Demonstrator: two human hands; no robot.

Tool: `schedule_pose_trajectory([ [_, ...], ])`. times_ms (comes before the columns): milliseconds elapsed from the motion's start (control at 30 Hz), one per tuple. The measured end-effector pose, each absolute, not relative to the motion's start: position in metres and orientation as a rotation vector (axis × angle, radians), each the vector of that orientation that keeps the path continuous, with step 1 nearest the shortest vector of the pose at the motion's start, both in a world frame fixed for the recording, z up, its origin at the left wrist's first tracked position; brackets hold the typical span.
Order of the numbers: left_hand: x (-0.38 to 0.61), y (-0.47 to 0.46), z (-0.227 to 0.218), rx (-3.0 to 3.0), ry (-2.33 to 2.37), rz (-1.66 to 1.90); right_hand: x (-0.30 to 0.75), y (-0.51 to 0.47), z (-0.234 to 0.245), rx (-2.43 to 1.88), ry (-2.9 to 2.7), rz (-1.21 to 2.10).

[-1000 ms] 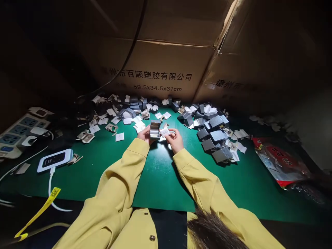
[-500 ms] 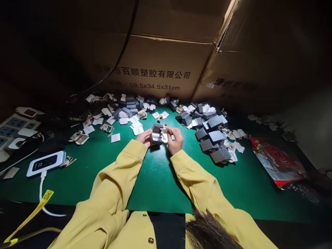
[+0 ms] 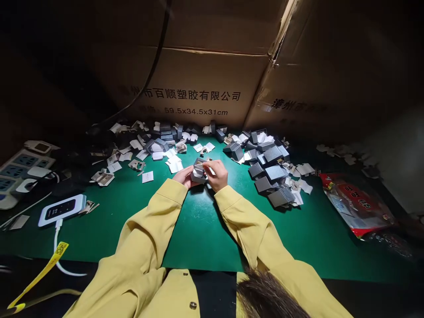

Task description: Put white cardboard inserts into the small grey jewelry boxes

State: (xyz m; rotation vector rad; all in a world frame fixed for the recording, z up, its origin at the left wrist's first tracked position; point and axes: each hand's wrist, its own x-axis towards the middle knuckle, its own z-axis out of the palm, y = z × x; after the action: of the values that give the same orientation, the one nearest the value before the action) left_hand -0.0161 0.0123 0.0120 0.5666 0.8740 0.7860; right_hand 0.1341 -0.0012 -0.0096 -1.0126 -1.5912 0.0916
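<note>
Over the middle of the green table, my left hand [image 3: 184,176] is closed round the left side of a small dark grey box [image 3: 198,178], whose lid stands open. My right hand [image 3: 217,174] pinches a pale card insert [image 3: 200,167] at the mouth of the box. The fingers partly cover the insert, so its exact seating is hidden. Both hands are close together. Behind them lie loose white card pieces [image 3: 174,164] and a small white slip [image 3: 147,176].
Several dark grey boxes [image 3: 276,172] are heaped with card inserts at right; another pile [image 3: 167,134] is at the back. A snack bag [image 3: 359,203] lies far right. A white device [image 3: 62,210] with a cable and a power strip [image 3: 21,170] are at left. Large cartons [image 3: 198,70] stand behind.
My right hand has moved left with the pale insert, from beside the box to over its opening. My left hand keeps its hold on the box. The view has shifted slightly.
</note>
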Motion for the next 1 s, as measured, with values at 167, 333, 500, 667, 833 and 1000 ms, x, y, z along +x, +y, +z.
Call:
schedule_pose_trajectory([
  [167,-0.014,0.011,0.015,0.565,0.889,0.786,0.134,-0.002,-0.013,-1.069,-1.614,0.090],
  [333,-0.013,0.008,0.019,0.564,0.931,0.797,0.133,-0.002,-0.015,-1.142,-1.654,0.136],
  [500,-0.014,0.006,0.019,0.572,0.932,0.810,0.132,-0.002,-0.016,-1.169,-1.675,0.154],
  [667,-0.015,0.007,0.016,0.593,0.922,0.799,0.134,-0.002,-0.017,-1.189,-1.589,0.082],
  [833,-0.015,0.008,0.014,0.588,0.940,0.777,0.134,-0.002,-0.016,-1.215,-1.521,0.129],
  [1000,-0.016,0.010,0.009,0.620,0.927,0.751,0.133,-0.003,-0.012,-1.205,-1.455,0.183],
])
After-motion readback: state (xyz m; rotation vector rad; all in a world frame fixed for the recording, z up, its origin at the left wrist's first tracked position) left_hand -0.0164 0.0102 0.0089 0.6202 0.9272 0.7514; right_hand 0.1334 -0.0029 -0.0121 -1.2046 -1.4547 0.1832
